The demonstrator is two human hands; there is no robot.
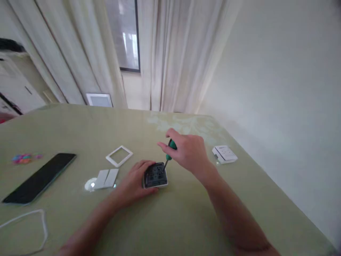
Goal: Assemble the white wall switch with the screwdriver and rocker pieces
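Frame (124,159) and panels (111,178) lie loose left of the box (155,175) on the worktop (149,222); our left hand (137,179) grips it, our right hand (191,151) holds a screwdriver (173,144) to it. We judge screwdriver work unfinished.

Looks like a room in a home. Long pale curtains (183,53) hang behind the desk (170,227), dark-framed window (124,35) showing between them. Plain pale wall (282,92) runs along the desk's right side. White panel (14,78), door or cupboard, beyond desk's far-left corner.
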